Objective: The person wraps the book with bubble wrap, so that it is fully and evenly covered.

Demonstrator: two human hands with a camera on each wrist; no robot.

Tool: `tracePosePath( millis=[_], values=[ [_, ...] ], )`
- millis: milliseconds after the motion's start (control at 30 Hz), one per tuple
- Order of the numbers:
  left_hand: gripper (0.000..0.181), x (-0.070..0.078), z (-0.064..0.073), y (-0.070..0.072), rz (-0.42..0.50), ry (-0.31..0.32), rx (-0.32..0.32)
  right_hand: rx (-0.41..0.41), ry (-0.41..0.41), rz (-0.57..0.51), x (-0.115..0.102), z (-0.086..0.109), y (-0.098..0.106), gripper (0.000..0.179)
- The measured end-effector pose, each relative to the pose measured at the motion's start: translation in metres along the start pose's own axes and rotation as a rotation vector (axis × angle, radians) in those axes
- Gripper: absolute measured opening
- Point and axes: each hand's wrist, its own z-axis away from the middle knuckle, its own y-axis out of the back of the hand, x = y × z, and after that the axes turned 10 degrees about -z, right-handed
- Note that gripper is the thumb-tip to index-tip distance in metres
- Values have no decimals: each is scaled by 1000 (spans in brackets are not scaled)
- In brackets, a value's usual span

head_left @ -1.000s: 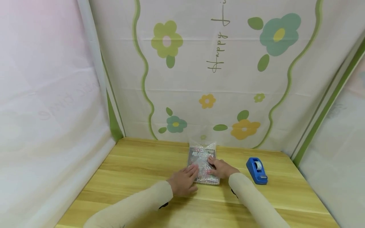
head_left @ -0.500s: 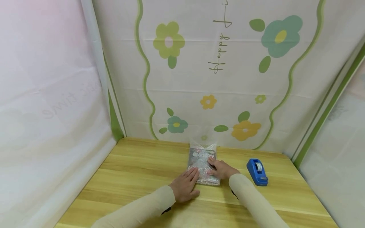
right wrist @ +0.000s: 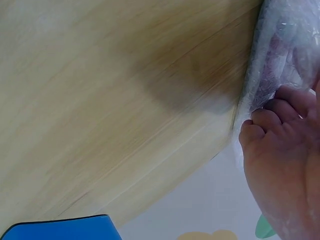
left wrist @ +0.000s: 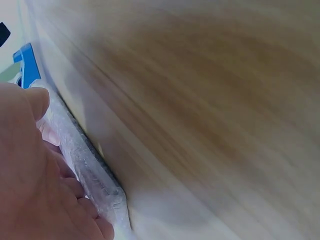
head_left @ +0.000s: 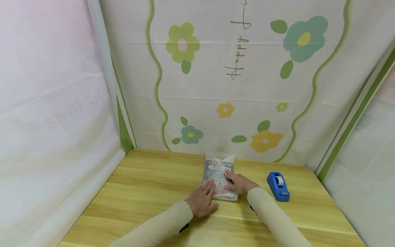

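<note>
A bubble-wrap sleeve (head_left: pixel 223 193) with a dark, flat, printed item inside lies on the table before me. On its near left part rests my left hand (head_left: pixel 202 200), fingers extended and thumb out toward the near edge. My right hand (head_left: pixel 242 181) presses on its right side, with fingertips and thumb on top of the wrap. In the left wrist view the left hand (left wrist: pixel 45 180) lies along the edge of the sleeve (left wrist: pixel 87 167). The right wrist view has the right hand's fingers (right wrist: pixel 265 120) bent at the sleeve's edge (right wrist: pixel 257 85).
Right of the sleeve stands a blue tape dispenser (head_left: pixel 278 187) with a roll of tape. The wooden table (head_left: pixel 154 178) meets a hanging white cloth (head_left: pixel 200 85) with printed flowers behind. More cloth (head_left: pixel 52 130) hangs along the left and right sides.
My left hand has shifted slightly to the right, its thumb now farther out. The right hand and the sleeve stay in place. The head view has tilted a little.
</note>
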Motion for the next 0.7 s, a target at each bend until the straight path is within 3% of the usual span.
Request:
tracePosePath(
  millis=[267,400,567,700],
  values=[
    [78,-2,-14,-12,74,41,-6,-12,-22,-4,2,-2,-1,78],
    [79,-1,-17,-18,49,55,-3,-15,-17,-17,1,-1,-2,78],
    [78,2,-15,-16,-23,58,18,0,-19,-24,2,-1,-1,78],
    [77,3,-16,-9,-9,76,5,-4,-1,-26,5,-2,2,78]
  ],
)
